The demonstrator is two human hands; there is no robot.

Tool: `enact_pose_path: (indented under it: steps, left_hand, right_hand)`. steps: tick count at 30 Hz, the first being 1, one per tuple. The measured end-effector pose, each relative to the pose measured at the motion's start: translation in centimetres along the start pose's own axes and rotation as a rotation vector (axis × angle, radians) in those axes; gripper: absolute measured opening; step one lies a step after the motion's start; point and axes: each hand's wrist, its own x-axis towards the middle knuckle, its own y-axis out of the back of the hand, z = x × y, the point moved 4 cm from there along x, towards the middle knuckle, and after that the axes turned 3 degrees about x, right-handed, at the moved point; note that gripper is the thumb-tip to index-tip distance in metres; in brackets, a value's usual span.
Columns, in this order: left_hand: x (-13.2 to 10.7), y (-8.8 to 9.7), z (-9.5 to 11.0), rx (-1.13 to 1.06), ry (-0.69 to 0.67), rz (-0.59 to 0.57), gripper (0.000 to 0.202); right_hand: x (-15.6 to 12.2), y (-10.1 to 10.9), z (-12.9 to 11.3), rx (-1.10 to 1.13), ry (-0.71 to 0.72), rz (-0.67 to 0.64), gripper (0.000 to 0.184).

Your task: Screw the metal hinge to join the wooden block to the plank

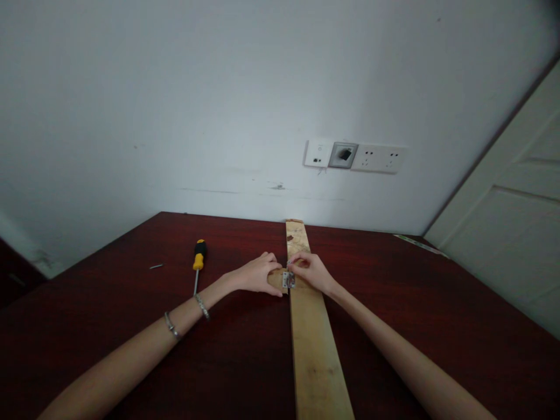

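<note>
A long pale wooden board [312,338] runs from near the wall toward me. Against its left edge lies a small wooden block [275,280], held between the thumb and fingers of my left hand [258,275]. A small metal hinge [286,280] spans the seam between block and board. My right hand [311,271] rests over the board with thumb and forefinger pinched at the hinge's upper side; whatever they hold is too small to name. Left of my hands lies a screwdriver [199,256] with a yellow and black handle, its shaft pointing toward me.
The dark red tabletop [210,361] meets a white wall [219,116] at its back edge. A small thin metal piece [156,266] lies far left. Wall sockets [374,157] sit above the table. A flat pale strip [420,245] lies at the back right, near a white door [525,221].
</note>
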Motion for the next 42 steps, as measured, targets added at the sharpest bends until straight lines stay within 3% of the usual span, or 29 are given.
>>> enact_pose_path:
  steps: [15,30,37,42]
  left_hand:
    - [0.0,0.0,0.1,-0.009,-0.001,0.01,0.057]
    - [0.1,0.4,0.3,-0.016,-0.014,0.048,0.057]
    - [0.0,0.2,0.0,-0.026,-0.004,0.028,0.062]
    - [0.0,-0.2,-0.2,-0.04,-0.001,0.019,0.064]
  right_hand:
    - [-0.3,-0.5,-0.2,-0.141,0.067,-0.081,0.008]
    - [-0.3,-0.8,-0.2,-0.162,0.148,-0.072,0.004]
    - [-0.4,0.0,-0.3,-0.064,0.055,-0.042,0.029]
    - [-0.5,0.8,0.3,0.115,-0.054,0.061,0.026]
